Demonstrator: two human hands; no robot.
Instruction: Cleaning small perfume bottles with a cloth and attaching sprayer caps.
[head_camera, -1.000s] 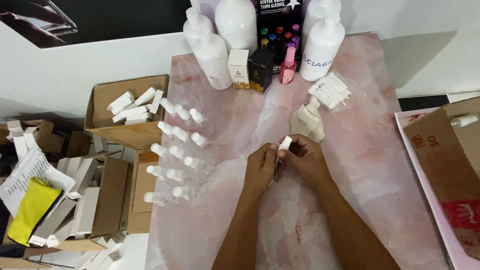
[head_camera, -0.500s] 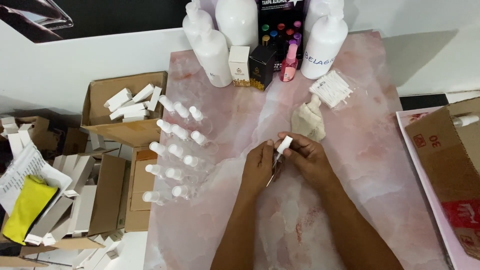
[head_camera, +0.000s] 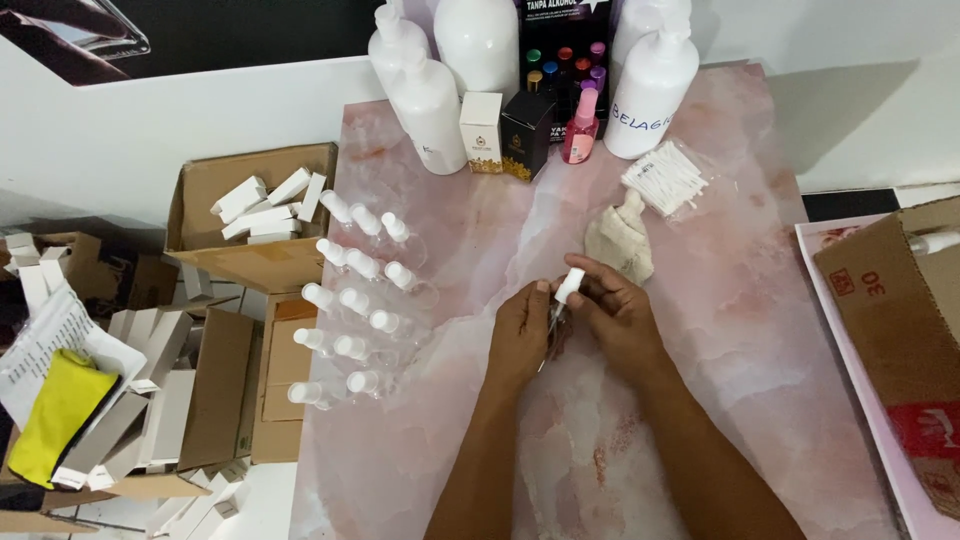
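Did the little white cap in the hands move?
Yes. The white cap dropped slightly, away from the beige cloth, as both hands worked lower on the pink table.

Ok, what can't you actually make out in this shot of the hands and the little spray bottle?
Head view only:
- Spray bottle: only the white cap shows; both hands cover the body, so its fill level is hidden.
- Left hand and right hand: the fingers overlap, so the exact grip is unclear.
- Clear bottles: too see-through to tell whether they are full or empty.
- Brown box: cut off by the right edge.
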